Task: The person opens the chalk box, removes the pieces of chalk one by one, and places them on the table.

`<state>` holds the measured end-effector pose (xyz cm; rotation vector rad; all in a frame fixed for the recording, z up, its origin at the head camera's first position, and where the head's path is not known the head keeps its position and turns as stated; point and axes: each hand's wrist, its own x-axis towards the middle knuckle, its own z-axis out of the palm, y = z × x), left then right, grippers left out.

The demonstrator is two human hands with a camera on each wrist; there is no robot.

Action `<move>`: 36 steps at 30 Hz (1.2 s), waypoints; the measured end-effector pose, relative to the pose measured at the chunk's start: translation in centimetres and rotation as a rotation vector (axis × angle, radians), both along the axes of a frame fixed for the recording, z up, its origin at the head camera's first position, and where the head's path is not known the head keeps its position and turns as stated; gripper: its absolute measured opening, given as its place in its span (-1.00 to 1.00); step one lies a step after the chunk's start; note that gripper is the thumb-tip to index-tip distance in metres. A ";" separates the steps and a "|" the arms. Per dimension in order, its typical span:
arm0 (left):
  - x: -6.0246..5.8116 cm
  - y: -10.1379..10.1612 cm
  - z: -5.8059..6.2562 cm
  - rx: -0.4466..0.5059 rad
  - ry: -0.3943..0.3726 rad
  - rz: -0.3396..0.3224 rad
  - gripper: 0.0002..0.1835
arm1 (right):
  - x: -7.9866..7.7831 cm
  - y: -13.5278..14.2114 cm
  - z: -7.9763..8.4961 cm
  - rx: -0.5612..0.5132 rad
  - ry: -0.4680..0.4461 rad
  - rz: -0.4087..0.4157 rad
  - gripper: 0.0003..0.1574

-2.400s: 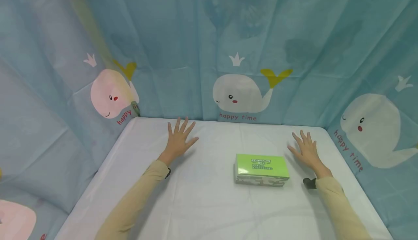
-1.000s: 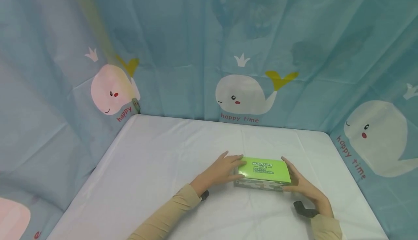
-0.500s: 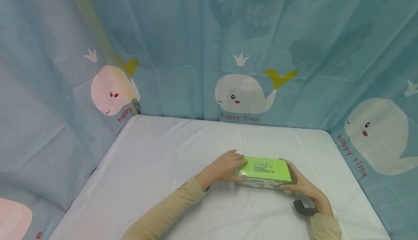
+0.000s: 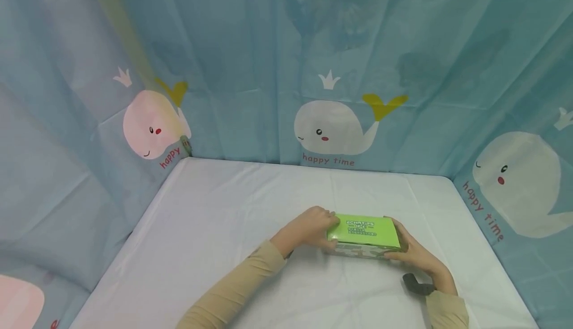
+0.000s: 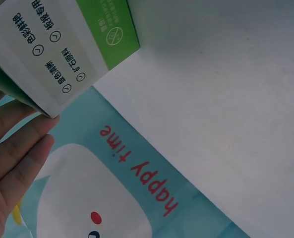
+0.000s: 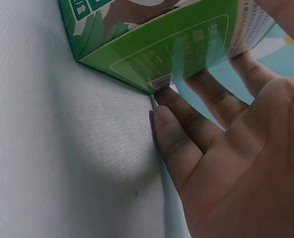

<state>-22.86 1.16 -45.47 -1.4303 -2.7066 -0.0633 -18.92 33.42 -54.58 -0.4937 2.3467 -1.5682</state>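
Oblong green-topped box (image 4: 364,232), print-side up, camouflage-patterned near side, between left fingers (image 5: 24,148) and right fingers (image 6: 176,131).

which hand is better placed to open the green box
Probably the left hand: its fingers reach onto the box top at the left end. The right hand holds the right end, thumb in front, so it may suit steadying.

Box (image 4: 364,232): green top, camouflage front | sleeves (image 4: 237,289): tan | curtain (image 4: 228,45): blue, whale-print
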 end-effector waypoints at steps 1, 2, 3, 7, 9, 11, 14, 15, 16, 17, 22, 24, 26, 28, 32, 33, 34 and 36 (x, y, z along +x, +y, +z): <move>0.0 0.1 0.1 -0.007 -0.003 0.003 -0.56 | 0.0 0.0 0.0 -0.001 0.001 0.001 0.29; 0.0 0.1 0.2 -0.016 -0.005 0.006 -0.56 | 0.0 0.1 -0.1 -0.001 0.001 0.004 0.29; -0.1 0.1 0.3 -0.021 -0.011 0.008 -0.56 | -0.1 0.1 -0.1 -0.004 0.001 0.005 0.28; -0.1 0.2 0.4 -0.024 -0.028 0.009 -0.56 | -0.1 0.1 -0.2 -0.011 0.000 0.015 0.28; -0.2 0.2 0.4 -0.016 -0.035 0.007 -0.56 | -0.1 0.1 -0.2 -0.013 0.004 0.019 0.28; -0.3 0.3 0.4 -0.015 -0.036 0.005 -0.56 | -0.1 0.1 -0.2 -0.015 0.002 0.021 0.28; -0.4 0.3 0.2 -0.013 -0.042 0.006 -0.58 | -0.1 0.1 -0.1 -0.012 0.001 0.019 0.29; -0.5 0.3 0.2 -0.014 -0.043 0.006 -0.58 | -0.1 0.1 -0.1 -0.012 -0.001 0.018 0.29; -0.5 0.3 0.2 -0.013 -0.045 0.006 -0.58 | -0.1 0.1 -0.1 -0.012 -0.003 0.017 0.29; -0.4 0.4 0.3 -0.012 -0.048 0.006 -0.58 | -0.1 0.1 -0.1 -0.013 -0.004 0.016 0.29; -0.3 0.4 0.6 -0.016 -0.062 0.011 -0.56 | 0.0 0.1 -0.1 -0.013 -0.004 0.016 0.29; -0.2 0.4 0.7 -0.019 -0.064 0.013 -0.56 | 0.0 0.1 -0.2 -0.010 -0.007 0.013 0.29; -0.2 0.4 0.8 -0.022 -0.062 0.013 -0.56 | 0.0 0.2 -0.2 -0.007 -0.008 0.010 0.29; -0.3 0.4 0.8 -0.023 -0.062 0.013 -0.56 | 0.0 0.2 -0.2 -0.008 -0.013 0.009 0.29; -0.2 0.4 0.7 -0.014 -0.058 0.015 -0.56 | 0.0 0.2 -0.2 -0.006 -0.012 0.006 0.29; -0.2 0.4 0.6 -0.011 -0.064 0.021 -0.55 | 0.0 0.2 -0.2 -0.005 -0.013 0.005 0.29; -0.1 0.4 0.5 -0.007 -0.066 0.026 -0.55 | 0.0 0.2 -0.1 -0.004 -0.014 0.005 0.29; 0.1 0.3 0.3 0.006 -0.070 0.039 -0.54 | 0.0 0.2 -0.1 -0.003 -0.018 0.004 0.29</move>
